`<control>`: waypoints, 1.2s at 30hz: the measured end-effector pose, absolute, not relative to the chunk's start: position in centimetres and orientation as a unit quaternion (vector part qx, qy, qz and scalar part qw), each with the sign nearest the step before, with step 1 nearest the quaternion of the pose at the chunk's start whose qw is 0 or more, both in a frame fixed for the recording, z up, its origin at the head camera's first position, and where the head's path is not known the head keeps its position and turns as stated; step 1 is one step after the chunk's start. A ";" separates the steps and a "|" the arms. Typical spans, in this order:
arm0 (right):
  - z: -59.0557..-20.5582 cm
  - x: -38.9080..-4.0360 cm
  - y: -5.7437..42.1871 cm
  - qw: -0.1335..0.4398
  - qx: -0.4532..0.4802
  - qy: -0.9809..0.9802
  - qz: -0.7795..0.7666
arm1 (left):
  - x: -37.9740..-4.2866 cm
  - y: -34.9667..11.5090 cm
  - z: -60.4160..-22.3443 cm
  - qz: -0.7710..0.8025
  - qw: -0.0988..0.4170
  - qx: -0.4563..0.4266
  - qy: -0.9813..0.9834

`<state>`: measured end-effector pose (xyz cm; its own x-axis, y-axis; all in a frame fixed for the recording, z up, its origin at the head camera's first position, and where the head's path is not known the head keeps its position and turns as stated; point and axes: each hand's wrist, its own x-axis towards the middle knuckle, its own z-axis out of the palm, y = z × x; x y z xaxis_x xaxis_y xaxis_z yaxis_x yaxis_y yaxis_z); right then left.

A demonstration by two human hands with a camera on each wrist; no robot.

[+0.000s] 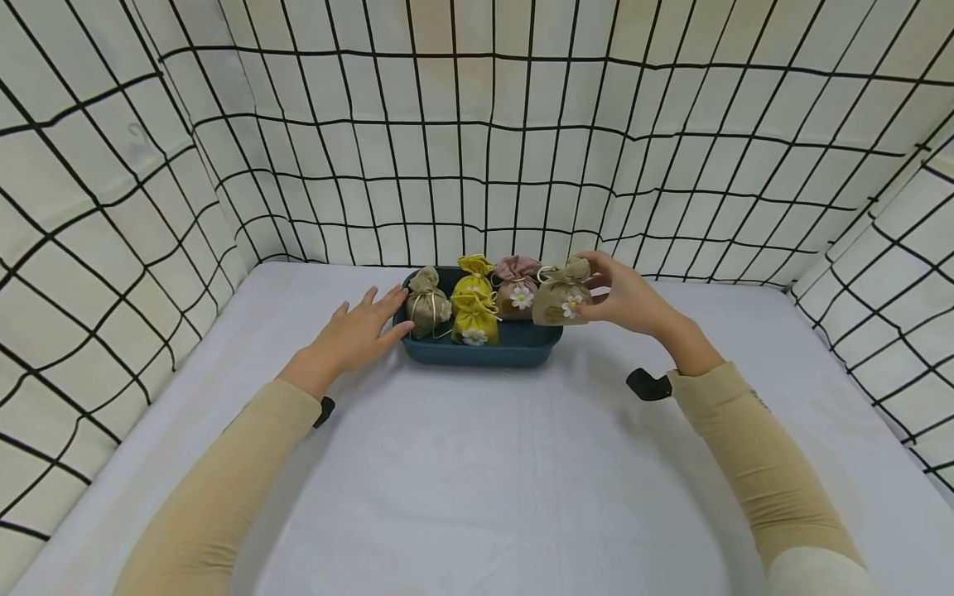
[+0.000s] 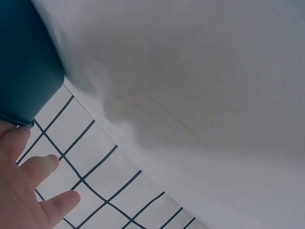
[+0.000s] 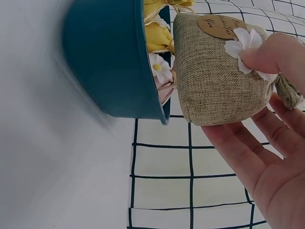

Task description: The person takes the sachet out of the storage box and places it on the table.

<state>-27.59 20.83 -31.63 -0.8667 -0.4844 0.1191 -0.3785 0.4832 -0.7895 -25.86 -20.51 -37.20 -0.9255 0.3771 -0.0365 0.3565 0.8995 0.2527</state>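
Observation:
My right hand [image 1: 629, 302] grips a tan burlap drawstring sachet [image 1: 555, 302] above the right end of a blue plastic tub [image 1: 480, 356]. In the right wrist view the thumb presses by the white flower on this sachet [image 3: 219, 76], with the other fingers behind it. At the tub's left end, my left hand [image 1: 354, 331] has its fingers spread; the left wrist view shows a finger touching the tub's rim [image 2: 21, 121]. Inside the tub sit an olive-tan sachet [image 1: 425, 306], two yellow sachets [image 1: 475, 314] and a dusty pink sachet [image 1: 516, 294].
A white cloth [image 1: 477, 480] covers the table. Behind the tub, a black wire grid [image 1: 488, 124] stands before white sheeting and continues along both sides. A black wrist-camera piece [image 1: 648, 385] juts out beside the right wrist.

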 end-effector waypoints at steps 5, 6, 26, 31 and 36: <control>-31.7 -27.4 21.5 0.059 -0.244 0.863 -0.439 | -25.9 -20.6 -37.2 0.119 0.045 0.188 0.974; -31.7 -27.4 21.7 0.057 -0.242 0.864 -0.438 | -25.9 -20.6 -37.2 0.119 0.045 0.188 0.974; -32.5 -27.0 24.5 0.047 -0.218 0.878 -0.423 | -25.8 -20.9 -37.2 0.124 0.059 0.176 0.975; -32.6 -27.3 25.4 0.045 -0.202 0.886 -0.415 | -25.8 -21.0 -37.3 0.124 0.059 0.175 0.975; -33.0 -27.7 26.4 0.050 -0.183 0.891 -0.413 | -25.8 -21.0 -37.3 0.124 0.057 0.176 0.975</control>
